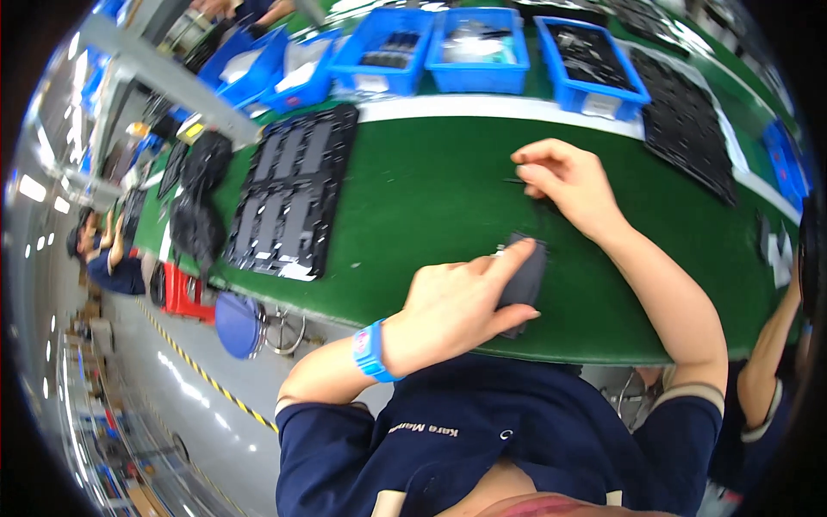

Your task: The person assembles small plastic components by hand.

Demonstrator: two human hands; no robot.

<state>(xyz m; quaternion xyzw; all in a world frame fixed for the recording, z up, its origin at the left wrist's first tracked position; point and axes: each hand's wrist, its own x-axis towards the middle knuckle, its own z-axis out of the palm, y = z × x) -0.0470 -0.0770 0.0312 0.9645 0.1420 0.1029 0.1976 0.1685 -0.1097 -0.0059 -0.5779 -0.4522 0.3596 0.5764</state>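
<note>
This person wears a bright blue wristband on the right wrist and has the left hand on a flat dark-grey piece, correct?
No: the head view shows the bright blue wristband on the left wrist. The left hand is indeed on the flat dark-grey piece.

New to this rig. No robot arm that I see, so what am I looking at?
No robot here: these are a person's bare hands. The one picture comes from a wide fisheye camera on that person's head, looking down, so straight edges bend near the rim.

The left hand, with a blue wristband, holds a dark grey case on the green table. The right hand is raised, fingers curled; a thin dark piece shows by its fingertips, too small to identify or call held.

At left lies a black tray of grey parts; blue bins line the far side.
</note>
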